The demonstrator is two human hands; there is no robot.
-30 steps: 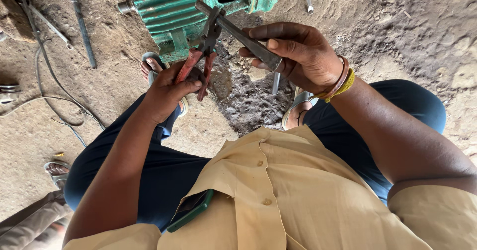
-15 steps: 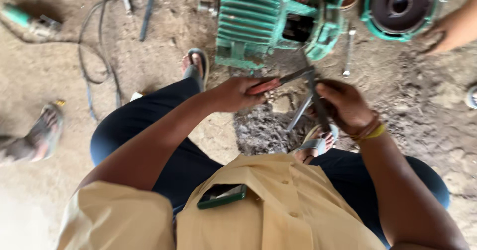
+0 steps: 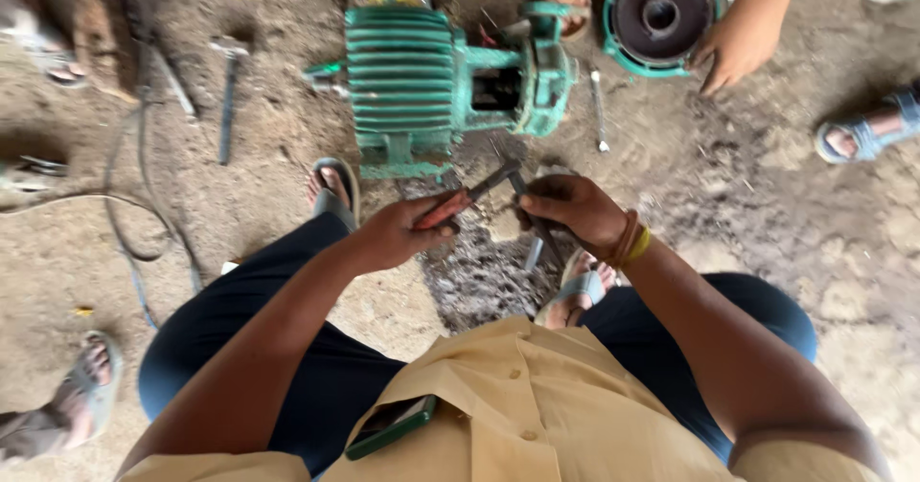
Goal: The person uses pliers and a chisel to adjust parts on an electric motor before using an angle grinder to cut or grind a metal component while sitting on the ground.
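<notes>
The left hand is clenched around the red handles of the pliers; the right hand grasps a dark metal bar, both just before the green motor. Both tools appear rigid and fairly light; the handles offer the surest hold.

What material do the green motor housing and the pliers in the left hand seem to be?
Motor housing: probably cast metal, painted green, with moulded ribs and worn paint. Pliers: dark steel jaws; red grip looks like plastic or rubber coating.
</notes>
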